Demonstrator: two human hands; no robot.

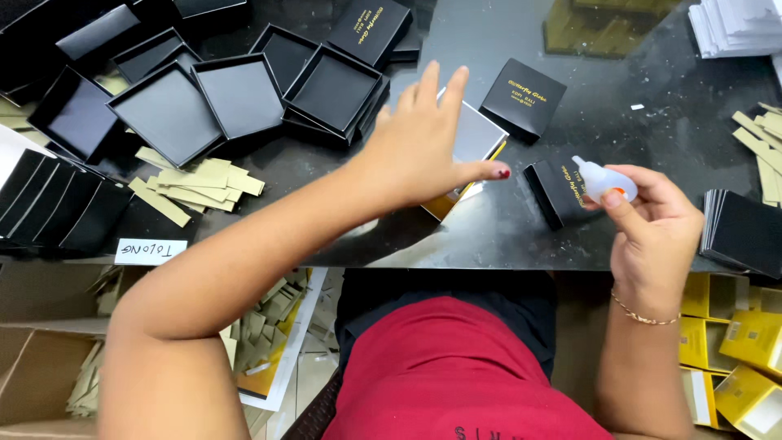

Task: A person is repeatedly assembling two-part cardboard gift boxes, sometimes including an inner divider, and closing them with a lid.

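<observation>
My left hand (423,143) presses flat, fingers spread, on the open box (476,138); my right hand (652,220) grips the glue bottle (599,179). I'd squeeze gently.

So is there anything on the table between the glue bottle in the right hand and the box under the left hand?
Yes. A small black box with gold lettering stands on the table, right beside the glue bottle in the right hand, between it and the open box under the left hand.
</observation>
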